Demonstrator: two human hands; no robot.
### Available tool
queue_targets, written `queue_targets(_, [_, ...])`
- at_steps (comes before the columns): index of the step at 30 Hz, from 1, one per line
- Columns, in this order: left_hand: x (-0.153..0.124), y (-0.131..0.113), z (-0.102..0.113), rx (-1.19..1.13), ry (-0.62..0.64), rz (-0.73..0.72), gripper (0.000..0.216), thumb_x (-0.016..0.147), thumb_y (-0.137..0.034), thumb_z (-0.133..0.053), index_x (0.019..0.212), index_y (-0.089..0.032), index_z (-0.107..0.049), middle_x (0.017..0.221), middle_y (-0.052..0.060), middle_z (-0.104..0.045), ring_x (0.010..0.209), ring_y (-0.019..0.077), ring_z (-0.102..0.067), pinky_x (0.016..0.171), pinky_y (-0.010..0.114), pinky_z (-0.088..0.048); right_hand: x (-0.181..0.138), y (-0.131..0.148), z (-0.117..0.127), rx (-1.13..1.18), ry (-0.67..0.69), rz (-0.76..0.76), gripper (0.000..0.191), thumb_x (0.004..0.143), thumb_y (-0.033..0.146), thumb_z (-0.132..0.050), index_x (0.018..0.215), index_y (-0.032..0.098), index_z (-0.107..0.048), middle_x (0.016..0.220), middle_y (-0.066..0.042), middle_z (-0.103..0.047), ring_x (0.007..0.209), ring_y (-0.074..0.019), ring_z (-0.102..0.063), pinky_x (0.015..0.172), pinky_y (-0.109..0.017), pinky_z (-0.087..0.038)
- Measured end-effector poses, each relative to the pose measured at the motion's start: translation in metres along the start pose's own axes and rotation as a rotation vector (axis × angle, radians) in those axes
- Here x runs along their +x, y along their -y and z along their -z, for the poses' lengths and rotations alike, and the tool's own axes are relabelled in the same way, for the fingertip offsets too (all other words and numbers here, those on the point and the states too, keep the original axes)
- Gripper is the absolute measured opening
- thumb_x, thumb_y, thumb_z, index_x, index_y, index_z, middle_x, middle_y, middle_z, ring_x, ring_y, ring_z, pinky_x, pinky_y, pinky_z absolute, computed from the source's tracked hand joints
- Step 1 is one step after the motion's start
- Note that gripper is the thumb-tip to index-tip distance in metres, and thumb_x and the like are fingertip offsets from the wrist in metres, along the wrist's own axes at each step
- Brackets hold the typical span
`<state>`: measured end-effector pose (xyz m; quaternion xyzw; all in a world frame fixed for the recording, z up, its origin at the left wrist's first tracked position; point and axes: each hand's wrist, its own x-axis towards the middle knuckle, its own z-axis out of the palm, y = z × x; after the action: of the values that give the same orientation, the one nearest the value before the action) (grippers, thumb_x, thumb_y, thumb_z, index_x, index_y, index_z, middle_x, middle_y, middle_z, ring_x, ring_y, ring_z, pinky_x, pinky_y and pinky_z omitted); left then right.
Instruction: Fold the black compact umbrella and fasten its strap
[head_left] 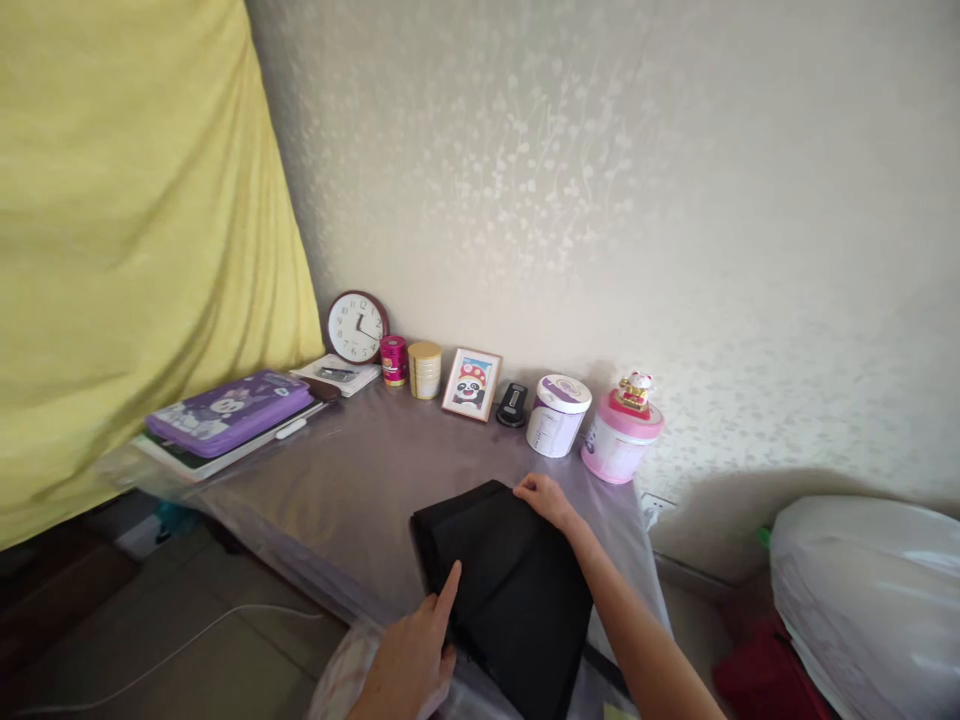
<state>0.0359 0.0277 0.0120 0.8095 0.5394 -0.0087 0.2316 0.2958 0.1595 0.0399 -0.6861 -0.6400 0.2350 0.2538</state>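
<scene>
A flat black item (510, 590), folded and looking like fabric, lies tilted over the near right part of the table. My left hand (412, 645) holds its left edge, index finger stretched along the top face and the other fingers curled at the side, partly hidden. At the far corner, the fingers of my right hand (546, 497) are pinched on the item's edge. Its lower end runs out of the bottom of the view, and I cannot tell exactly what it is.
Along the wall on the table (352, 480) stand a round clock (358, 328), a pink can (393, 361), a yellow tin (425, 371), a panda picture frame (472, 384), a white tub (559, 416) and a pink tub (622, 437). A purple case (229, 412) lies left.
</scene>
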Motion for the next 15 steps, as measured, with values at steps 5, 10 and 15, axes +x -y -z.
queue_targets(5, [0.000,-0.001,0.003,-0.024,0.007,0.013,0.082,0.078,-0.012,-0.044,0.147,-0.024,-0.003,0.115,0.008,-0.062,0.095,0.0225,-0.062,0.079,0.031,-0.044,-0.010,0.005,-0.005,-0.027,-0.011,0.105,0.019,0.080,0.039,-0.058,0.075,0.023,-0.069,0.092,-0.004,-0.070,0.097,-0.0230,-0.061,0.087,-0.032,-0.042])
queue_targets(10, [-0.004,0.000,0.019,-0.113,0.024,0.013,0.081,0.076,-0.013,-0.045,0.147,-0.025,-0.009,0.115,0.007,-0.064,0.101,0.0205,-0.061,0.082,0.028,-0.044,-0.027,-0.011,0.029,0.080,-0.075,0.127,0.038,0.087,0.048,-0.044,0.086,0.021,-0.071,0.098,-0.008,-0.071,0.098,-0.0259,-0.063,0.088,-0.038,-0.044])
queue_targets(15, [-0.028,0.001,0.050,-0.231,-0.027,-0.057,0.082,0.073,-0.017,-0.049,0.146,-0.029,-0.015,0.121,0.004,-0.063,0.107,0.0203,-0.059,0.089,0.027,-0.043,-0.058,-0.040,0.062,0.367,-0.232,0.096,0.057,0.090,0.060,-0.033,0.093,0.016,-0.070,0.093,-0.015,-0.071,0.090,-0.0276,-0.067,0.077,-0.038,-0.051])
